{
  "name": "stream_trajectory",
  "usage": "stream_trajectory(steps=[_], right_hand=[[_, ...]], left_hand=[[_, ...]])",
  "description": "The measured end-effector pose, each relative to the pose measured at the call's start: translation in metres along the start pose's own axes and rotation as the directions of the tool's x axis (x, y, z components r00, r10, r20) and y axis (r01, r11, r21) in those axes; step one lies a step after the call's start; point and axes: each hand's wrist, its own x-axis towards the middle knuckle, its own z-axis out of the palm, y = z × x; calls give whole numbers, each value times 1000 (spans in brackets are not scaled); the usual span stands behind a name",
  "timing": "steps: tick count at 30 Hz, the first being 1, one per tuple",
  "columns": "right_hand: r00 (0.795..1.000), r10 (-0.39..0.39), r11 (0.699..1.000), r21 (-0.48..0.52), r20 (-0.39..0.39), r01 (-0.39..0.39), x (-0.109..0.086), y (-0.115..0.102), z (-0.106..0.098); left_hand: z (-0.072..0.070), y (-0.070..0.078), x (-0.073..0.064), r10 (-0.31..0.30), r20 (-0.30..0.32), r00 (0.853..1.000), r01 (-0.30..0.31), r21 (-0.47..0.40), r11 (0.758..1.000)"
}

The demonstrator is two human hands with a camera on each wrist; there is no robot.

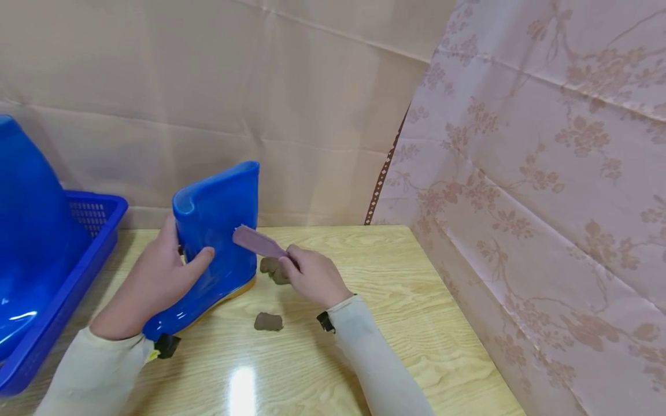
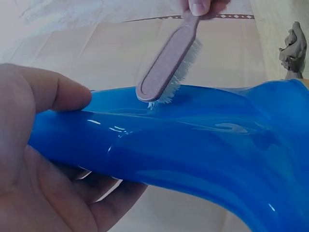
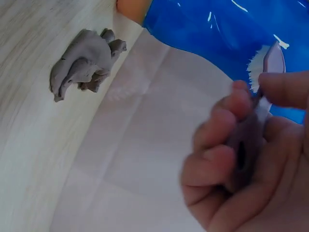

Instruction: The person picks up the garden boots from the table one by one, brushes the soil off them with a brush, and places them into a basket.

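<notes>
A shiny blue rain boot [image 1: 224, 231] with a tan sole stands on the table, its toe pointing toward the person. My left hand [image 1: 161, 274] grips the boot's shaft, thumb on the near side and fingers behind, as the left wrist view [image 2: 63, 145] also shows. In my right hand [image 1: 316, 276] is the handle of a mauve scrub brush [image 1: 257, 241]. Its white bristles [image 2: 181, 72] face the boot, and their tips meet the shaft's side in the left wrist view. The right fingers [image 3: 212, 164] curl round the handle.
Lumps of grey-brown clay [image 3: 87, 60] lie on the wooden table [image 1: 385, 289] beside the boot's heel, with a smaller piece [image 1: 268, 321] nearer. At left, a blue plastic basket [image 1: 99, 231] holds another blue boot [image 1: 36, 231]. Curtains [image 1: 312, 115] hang behind and at right.
</notes>
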Motion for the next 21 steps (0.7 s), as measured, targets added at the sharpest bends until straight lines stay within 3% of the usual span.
stream_trajectory(steps=[5, 12, 21], right_hand=[[992, -18, 1000, -19, -121, 16, 1, 0, -3], [948, -11, 998, 56, -318, 30, -1, -8, -9], [915, -14, 995, 85, -402, 53, -3, -11, -10]], left_hand=[[-2, -6, 1, -29, -26, 999, 28, -22, 999], [-6, -9, 3, -58, -12, 998, 57, -29, 998], [-9, -10, 3, -67, -31, 997, 69, 57, 996]])
